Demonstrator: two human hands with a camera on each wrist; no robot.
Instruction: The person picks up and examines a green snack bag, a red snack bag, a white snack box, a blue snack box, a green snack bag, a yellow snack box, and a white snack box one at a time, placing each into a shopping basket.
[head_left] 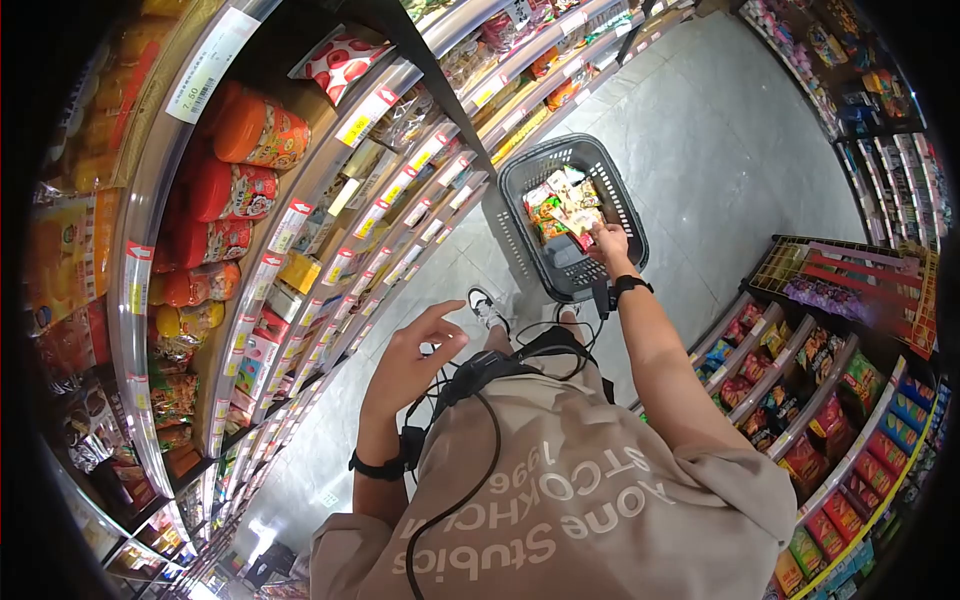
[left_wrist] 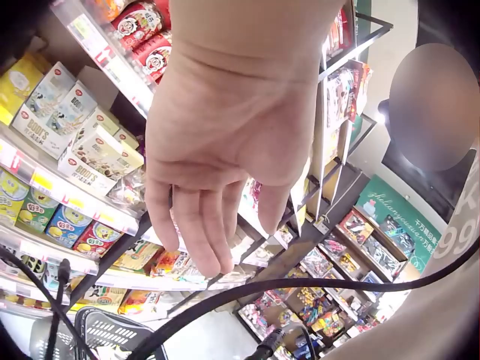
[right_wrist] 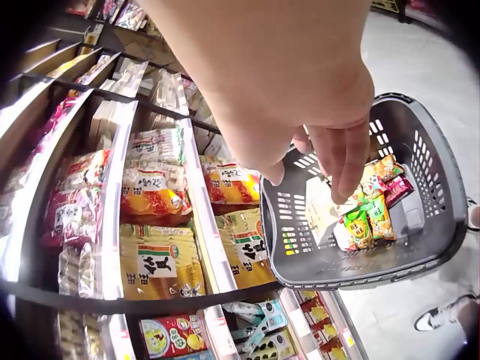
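Over a dark grey basket (head_left: 634,215) on the floor, my right hand (head_left: 608,246) reaches in from the near side. In the right wrist view, the right hand (right_wrist: 300,112) hangs above the basket (right_wrist: 442,172) with thumb and fingers apart, its fingertips near a cream-coloured packet (right_wrist: 321,210). Whether they touch it cannot be told. Green and orange snack packets (right_wrist: 360,225) lie beside it in the basket. My left hand (head_left: 415,350) is held in the air in front of the body, fingers loosely bent and empty. The left wrist view shows the left hand (left_wrist: 232,142) palm side, holding nothing.
Tall shelves with red-lidded jars (head_left: 235,190) and boxes stand at the left. Snack racks (head_left: 810,400) are at the lower right. Black cables (head_left: 495,440) hang across the shirt. My shoes (head_left: 487,308) stand on grey floor tiles (head_left: 690,130) near the basket.
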